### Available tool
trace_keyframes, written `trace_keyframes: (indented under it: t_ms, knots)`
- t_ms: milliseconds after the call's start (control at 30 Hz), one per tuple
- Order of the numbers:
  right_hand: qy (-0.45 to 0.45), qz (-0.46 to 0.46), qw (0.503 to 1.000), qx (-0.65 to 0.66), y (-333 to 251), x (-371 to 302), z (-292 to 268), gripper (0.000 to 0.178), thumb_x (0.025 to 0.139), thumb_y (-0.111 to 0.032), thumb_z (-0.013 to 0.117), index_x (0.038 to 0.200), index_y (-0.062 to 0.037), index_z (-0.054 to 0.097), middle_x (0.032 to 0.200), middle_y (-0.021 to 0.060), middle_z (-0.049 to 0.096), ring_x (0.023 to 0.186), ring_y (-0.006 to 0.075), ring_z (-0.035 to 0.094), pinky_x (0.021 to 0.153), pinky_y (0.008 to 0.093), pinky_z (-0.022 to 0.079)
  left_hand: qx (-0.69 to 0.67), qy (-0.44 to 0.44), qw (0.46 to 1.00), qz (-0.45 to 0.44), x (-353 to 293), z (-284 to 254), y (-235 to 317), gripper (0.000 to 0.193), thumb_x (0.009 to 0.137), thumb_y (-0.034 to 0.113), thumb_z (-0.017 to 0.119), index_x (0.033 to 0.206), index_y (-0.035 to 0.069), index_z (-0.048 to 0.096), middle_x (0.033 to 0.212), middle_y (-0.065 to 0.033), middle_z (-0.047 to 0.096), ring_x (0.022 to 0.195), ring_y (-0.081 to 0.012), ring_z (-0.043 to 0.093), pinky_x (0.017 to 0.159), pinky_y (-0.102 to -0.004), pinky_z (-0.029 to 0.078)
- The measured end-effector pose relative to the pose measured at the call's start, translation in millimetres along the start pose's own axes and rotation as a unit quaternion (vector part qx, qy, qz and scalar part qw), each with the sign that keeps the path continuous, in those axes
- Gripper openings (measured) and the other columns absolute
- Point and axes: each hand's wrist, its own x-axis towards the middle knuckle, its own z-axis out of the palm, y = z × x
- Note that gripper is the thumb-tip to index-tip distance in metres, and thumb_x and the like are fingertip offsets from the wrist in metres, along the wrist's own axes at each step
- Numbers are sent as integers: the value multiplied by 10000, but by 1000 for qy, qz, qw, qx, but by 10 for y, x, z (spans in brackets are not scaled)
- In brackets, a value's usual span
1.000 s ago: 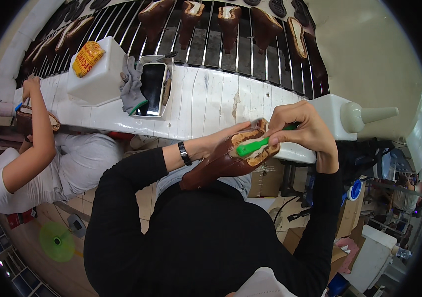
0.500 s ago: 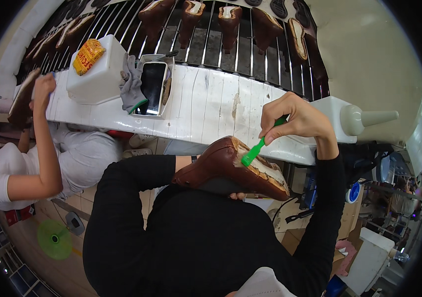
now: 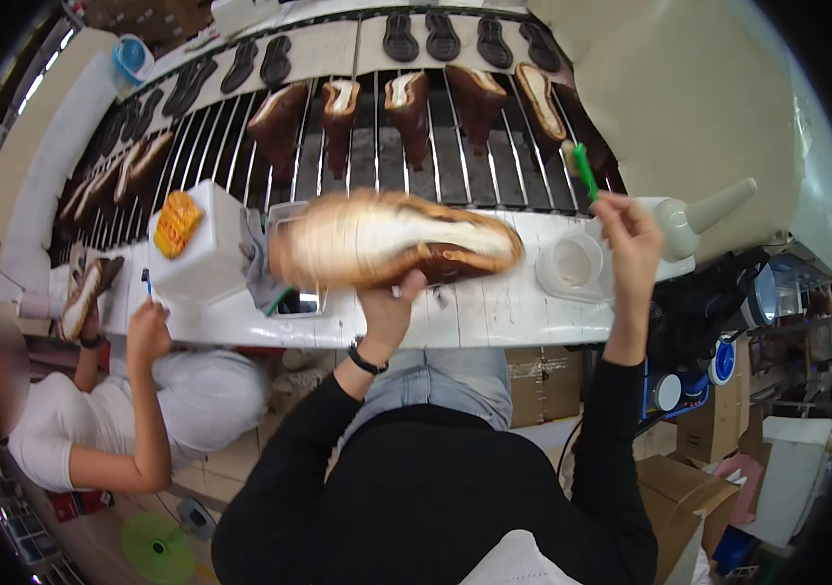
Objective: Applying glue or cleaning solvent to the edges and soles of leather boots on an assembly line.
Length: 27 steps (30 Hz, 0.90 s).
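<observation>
Over the white bench, a brown leather boot (image 3: 377, 244) without its sole lies with its pale underside up, blurred by motion. My left hand (image 3: 387, 314) supports it from the near side; the thumb shows along its edge, and the other fingers are hidden beneath. My right hand (image 3: 633, 232) is raised at the right, closed around the handle of a small green brush (image 3: 584, 174). The bristles point up and stand apart from the boot. Just left of that hand, a clear plastic tub (image 3: 569, 269) rests on the bench.
Behind the bench (image 3: 474, 331) runs a rack of metal rollers (image 3: 367, 146) carrying several upturned boots, with black soles (image 3: 443, 36) beyond. A white box (image 3: 199, 268) with a yellow packet (image 3: 178, 224) stands left. A white spouted bottle (image 3: 679, 229) is right. A co-worker (image 3: 94, 419) works at far left.
The boot has gone from my lap up over the bench, underside now upward. The green brush has left the boot and moved up and right. My left hand has come into view.
</observation>
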Motion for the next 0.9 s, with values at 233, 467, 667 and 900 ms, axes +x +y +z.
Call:
trace_keyframes:
  t_ms: [233,467,667,900]
  knots:
    - [-100,49,994,2,430,-444,762,173,828,-173,727,893,-12,725,751,38,689,576,61,526,518,229,396,-113,84,988,-65,-645,229,-716,583,923,212,639,1421,88,363,1383,-126,436,1278,-263,434,1132,-321,273]
    - [-136,21,986,-96,666,-294,973,161,838,-171,715,853,-11,725,671,13,652,505,26,403,457,233,304,164,95,965,184,-478,261,-653,661,788,236,769,1315,120,387,1324,-147,433,1303,-318,412,1157,-594,59]
    - [-257,-18,964,-66,253,-691,773,85,814,-87,731,857,-15,719,637,6,603,527,42,442,466,223,313,96,95,974,184,-398,226,-516,795,758,218,790,1393,178,313,1375,-172,391,1336,-356,375,1159,-590,10]
    - [-332,-194,912,-141,-334,-1211,680,137,764,-71,761,888,-53,704,793,46,656,639,189,628,529,274,472,54,115,968,217,-400,258,-612,745,771,255,782,1364,173,339,1388,-163,400,1340,-367,368,1152,-599,7]
